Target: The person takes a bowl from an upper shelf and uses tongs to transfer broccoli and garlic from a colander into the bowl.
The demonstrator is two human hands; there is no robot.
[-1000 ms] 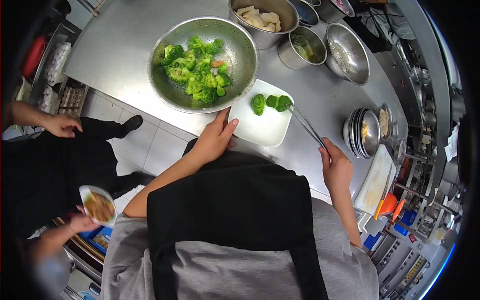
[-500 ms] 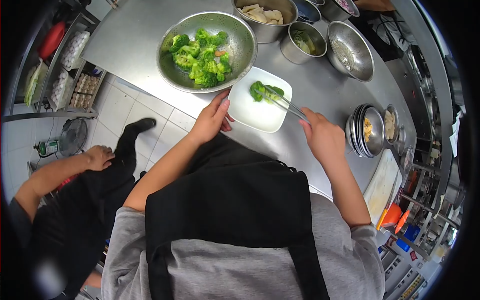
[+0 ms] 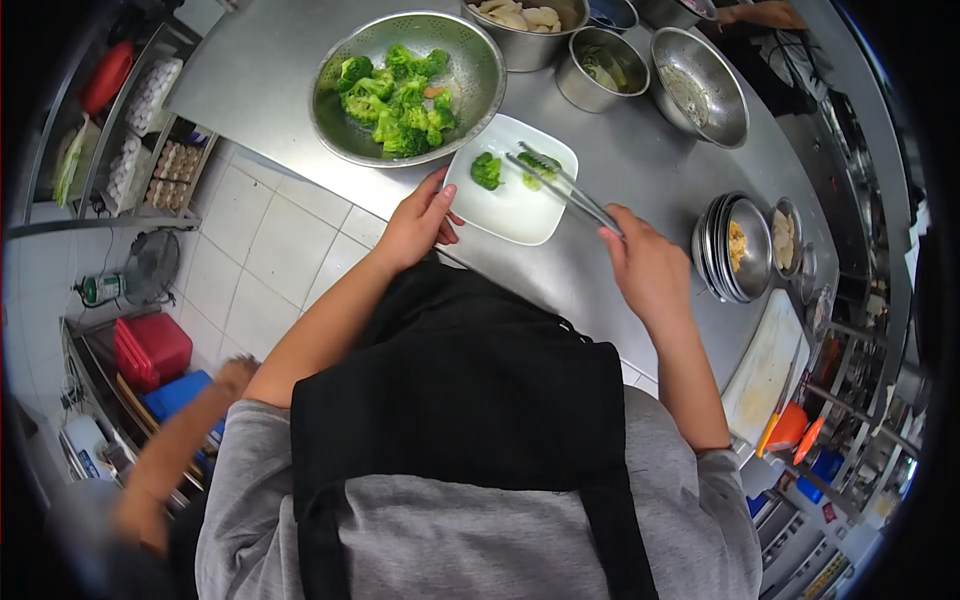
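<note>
Holding a pair of tongs (image 3: 598, 213), the right hand (image 3: 648, 262) is at about 4 o'clock of the white plate (image 3: 515, 220), and its fingers are closed around the handle. The tips of the tongs are over one piece of broccoli (image 3: 532, 182), at about 1 o'clock from the middle of the plate; I cannot tell if they pinch it. A second piece (image 3: 486, 172) lies apart from it, toward 10 o'clock. The plate is on the steel table (image 3: 640, 165), close to the table's near edge. At 8 o'clock, the left hand (image 3: 420, 225) is beside the plate's rim, with its thumb and fingers bent; whether they grasp the rim I cannot tell. A big metal bowl (image 3: 472, 80) with small holes stands at 10 to 11 o'clock, with more broccoli heads (image 3: 405, 110) inside. One pot (image 3: 530, 52) of pale pieces is at 12 o'clock, a smaller pot (image 3: 590, 95) at 1, and a tilted bowl (image 3: 705, 60) at 2. Stacked bowls (image 3: 705, 250) stand between 3 and 4 o'clock. Far away, between 7 and 8 o'clock, another person's arm (image 3: 165, 460) reaches out, its hand blurred.
</note>
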